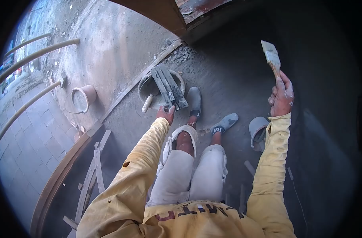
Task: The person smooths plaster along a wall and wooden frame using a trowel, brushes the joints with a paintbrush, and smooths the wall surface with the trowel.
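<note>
My right hand (282,96) is raised on the right, closed round the wooden handle of a wide paintbrush (271,55) whose pale bristles point up. Its fingers and cuff carry whitish smears. In the middle, my left hand (166,114) grips the near edge of a grey, cement-smeared board (168,86) with a raised strip along it. That board lies slanted over a round bucket (144,88) and covers much of its opening. A whitish cylindrical piece (147,103), perhaps a handle or roller, leans at the bucket's near rim.
A pinkish bucket (85,99) with a wire handle stands at the left, near curved poles (38,54). Another bucket (258,133) is beside my right forearm. A wooden trestle (94,174) is at lower left. A floor strip (141,79) runs diagonally past rubble (185,55).
</note>
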### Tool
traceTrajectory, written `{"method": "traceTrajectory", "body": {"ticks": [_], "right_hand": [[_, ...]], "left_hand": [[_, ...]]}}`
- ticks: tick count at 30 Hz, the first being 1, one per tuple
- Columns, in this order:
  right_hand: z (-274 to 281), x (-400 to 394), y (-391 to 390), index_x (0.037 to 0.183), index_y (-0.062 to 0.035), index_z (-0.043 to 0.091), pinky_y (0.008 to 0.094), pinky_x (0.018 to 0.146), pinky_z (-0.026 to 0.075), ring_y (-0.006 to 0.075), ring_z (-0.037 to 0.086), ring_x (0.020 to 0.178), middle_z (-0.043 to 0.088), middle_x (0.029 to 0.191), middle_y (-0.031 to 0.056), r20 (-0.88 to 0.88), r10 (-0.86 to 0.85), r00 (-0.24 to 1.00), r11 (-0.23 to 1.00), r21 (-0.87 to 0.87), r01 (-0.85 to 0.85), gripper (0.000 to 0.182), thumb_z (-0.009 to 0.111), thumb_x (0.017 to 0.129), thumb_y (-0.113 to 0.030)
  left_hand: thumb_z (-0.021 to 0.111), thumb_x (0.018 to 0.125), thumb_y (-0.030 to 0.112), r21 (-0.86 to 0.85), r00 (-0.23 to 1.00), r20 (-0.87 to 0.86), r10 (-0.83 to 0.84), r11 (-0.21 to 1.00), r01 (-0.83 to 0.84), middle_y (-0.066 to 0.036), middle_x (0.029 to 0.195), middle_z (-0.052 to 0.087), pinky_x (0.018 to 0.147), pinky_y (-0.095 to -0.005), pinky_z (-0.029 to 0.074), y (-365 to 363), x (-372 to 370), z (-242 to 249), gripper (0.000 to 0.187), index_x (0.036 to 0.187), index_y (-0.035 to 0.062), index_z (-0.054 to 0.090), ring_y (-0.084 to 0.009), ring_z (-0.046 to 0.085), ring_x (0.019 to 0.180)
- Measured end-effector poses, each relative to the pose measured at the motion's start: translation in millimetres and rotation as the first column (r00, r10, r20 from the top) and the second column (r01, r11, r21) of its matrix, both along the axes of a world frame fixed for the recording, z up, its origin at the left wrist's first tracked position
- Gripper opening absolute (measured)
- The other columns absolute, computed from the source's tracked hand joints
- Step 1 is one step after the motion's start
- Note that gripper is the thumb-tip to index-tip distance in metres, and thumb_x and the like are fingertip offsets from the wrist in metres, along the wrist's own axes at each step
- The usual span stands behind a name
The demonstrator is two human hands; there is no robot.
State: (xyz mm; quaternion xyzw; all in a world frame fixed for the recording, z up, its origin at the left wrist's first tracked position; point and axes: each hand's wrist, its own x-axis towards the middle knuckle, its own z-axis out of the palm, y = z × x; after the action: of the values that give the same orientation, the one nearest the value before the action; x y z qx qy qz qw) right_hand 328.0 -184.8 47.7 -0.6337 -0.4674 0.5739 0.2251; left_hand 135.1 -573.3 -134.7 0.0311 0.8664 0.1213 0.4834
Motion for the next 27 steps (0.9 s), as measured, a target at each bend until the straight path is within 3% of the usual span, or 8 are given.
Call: {"method": "traceTrajectory", "body": {"ticks": [6,7,10,14,17,21,23,27], "right_hand": [[-78,177,-163,0.116,-0.0047,0.058,0.0228,0.039,0.031,0.0044,0.037,0.047,0.047,0.065,-0.0037,0.438,0.112,0.892,0.960,-0.280,0.017,0.027,0.057,0.092,-0.017],[-93,220,-191,0.114,-0.0010,0.059,0.0267,0.052,0.044,0.0106,0.052,0.059,0.059,0.078,0.0039,0.505,0.223,0.834,0.949,-0.308,-0.068,0.028,0.058,0.090,-0.014],[-116,301,-274,0.111,0.0017,0.060,0.0318,0.073,0.050,0.0180,0.062,0.081,0.067,0.094,0.0113,0.583,0.284,0.761,0.952,-0.265,-0.152,0.028,0.062,0.085,-0.009],[-92,324,-308,0.109,0.0000,0.062,0.0365,0.083,0.050,0.0286,0.065,0.094,0.067,0.103,0.0172,0.646,0.356,0.675,0.879,-0.476,-0.008,0.029,0.064,0.085,-0.015],[-72,329,-318,0.109,-0.0003,0.062,0.0368,0.083,0.050,0.0284,0.065,0.094,0.067,0.103,0.0166,0.626,0.339,0.702,0.871,-0.490,0.016,0.030,0.065,0.084,-0.016],[-69,339,-303,0.110,-0.0009,0.062,0.0376,0.084,0.050,0.0286,0.064,0.095,0.067,0.102,0.0158,0.568,0.204,0.798,0.890,-0.446,0.090,0.029,0.065,0.084,-0.016],[-59,332,-281,0.110,-0.0032,0.062,0.0294,0.048,0.042,0.0104,0.051,0.055,0.062,0.081,0.0046,0.568,0.244,0.786,0.948,-0.311,-0.070,0.026,0.062,0.086,-0.014],[-15,287,-215,0.110,-0.0024,0.062,0.0333,0.068,0.045,0.0210,0.057,0.077,0.064,0.092,0.0105,0.535,0.156,0.830,0.981,-0.185,-0.065,0.028,0.063,0.085,-0.013]], "left_hand": [[0.066,0.079,0.054,-0.306,0.984,-0.039,0.172,0.936,-0.176,-0.025,0.116,0.061,0.095,-0.0419,0.043,32,12,-74,0.074,0.124,-0.0037,0.053,-0.0387,0.057,0.111],[0.070,0.078,0.051,-0.288,0.966,-0.149,0.213,0.925,-0.249,-0.024,0.108,0.065,0.090,-0.0419,0.047,46,15,-82,0.070,0.121,-0.0019,0.054,-0.0378,0.062,0.103],[0.072,0.077,0.044,0.189,0.872,-0.220,0.437,0.896,-0.401,-0.022,0.100,0.067,0.083,-0.0415,0.050,13,32,-134,0.062,0.116,-0.0021,0.057,-0.0366,0.065,0.092],[0.065,0.083,0.045,0.143,0.948,-0.027,0.316,0.940,-0.309,-0.028,0.097,0.064,0.081,-0.0425,0.049,41,49,-14,0.065,0.115,-0.0096,0.052,-0.0392,0.064,0.091],[0.062,0.091,0.036,0.295,0.917,0.250,0.312,0.877,-0.379,-0.006,0.074,0.060,0.047,-0.0254,0.046,103,81,145,0.042,0.109,-0.0018,0.053,-0.0104,0.056,0.052],[0.057,0.094,0.031,0.456,0.794,0.511,0.330,0.679,-0.575,-0.001,0.068,0.053,0.044,-0.0236,0.041,181,101,260,0.034,0.109,0.0001,0.052,-0.0082,0.049,0.048],[0.057,0.094,0.030,0.536,0.885,0.382,0.266,0.717,-0.446,-0.001,0.067,0.052,0.042,-0.0233,0.039,220,82,298,0.033,0.106,-0.0002,0.052,-0.0080,0.047,0.048],[0.057,0.090,0.042,0.589,0.991,0.071,0.113,0.797,-0.133,-0.013,0.070,0.055,0.049,-0.0332,0.045,262,15,285,0.053,0.090,-0.0099,0.051,-0.0185,0.054,0.057]]}}
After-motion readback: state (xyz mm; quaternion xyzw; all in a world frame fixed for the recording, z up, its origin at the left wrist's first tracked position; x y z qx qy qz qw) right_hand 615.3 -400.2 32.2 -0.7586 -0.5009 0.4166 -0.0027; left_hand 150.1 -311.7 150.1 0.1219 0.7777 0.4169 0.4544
